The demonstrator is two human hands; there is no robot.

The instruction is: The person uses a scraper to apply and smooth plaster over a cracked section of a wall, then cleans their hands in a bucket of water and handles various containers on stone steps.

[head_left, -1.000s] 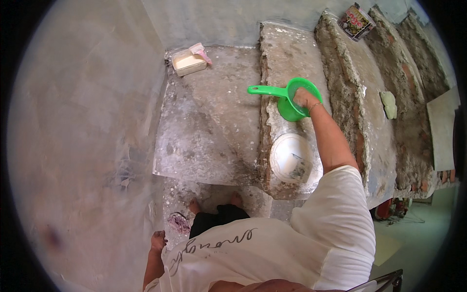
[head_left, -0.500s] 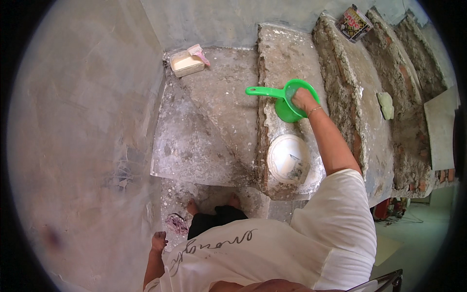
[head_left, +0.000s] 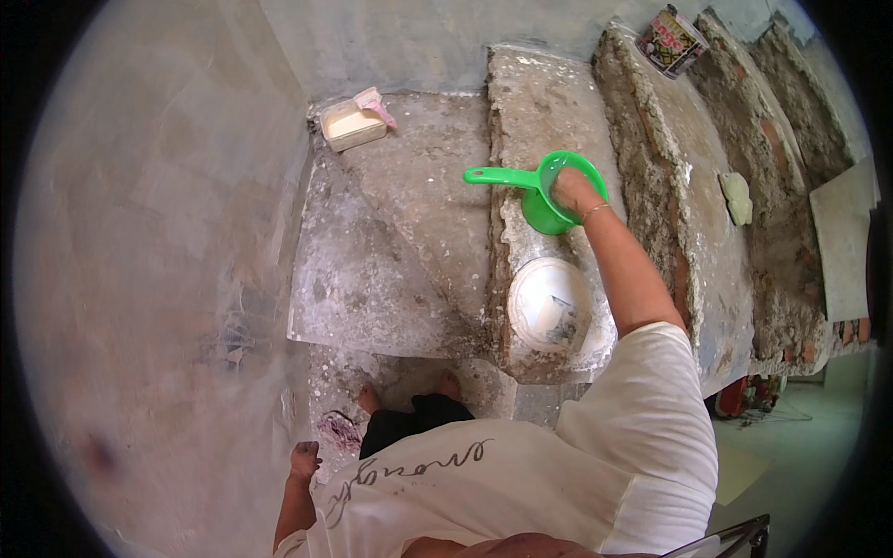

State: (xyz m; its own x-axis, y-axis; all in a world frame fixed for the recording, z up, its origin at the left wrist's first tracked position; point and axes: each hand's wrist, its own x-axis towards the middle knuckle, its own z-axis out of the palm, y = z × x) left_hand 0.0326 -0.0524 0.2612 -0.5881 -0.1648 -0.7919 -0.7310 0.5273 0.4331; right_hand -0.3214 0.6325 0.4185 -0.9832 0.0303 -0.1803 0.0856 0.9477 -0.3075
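A green long-handled dipper (head_left: 551, 219) stands on a rough concrete step, its handle pointing left. My right hand (head_left: 574, 190) reaches down into its mouth; the fingers are hidden inside, so I cannot see whether they are closed. Liquid seems to show around the hand. Just nearer on the same step sits a round white bucket (head_left: 519, 312) with a patterned patch showing inside. At my left side, beside the wall, my left hand (head_left: 304, 460) hangs low with its fingers curled and nothing visible in them.
A rectangular tub (head_left: 352, 138) of cream-coloured paint sits in the far corner, a pink-handled brush (head_left: 375, 107) across its rim. Rough steps rise to the right, holding a patterned can (head_left: 672, 42) and a pale green cloth-like lump (head_left: 736, 198). A bare wall (head_left: 177, 232) stands close at left.
The right hand stays in the dipper, shifting only slightly within it. The whole scene has slid a little left in the view. The left hand hangs as before.
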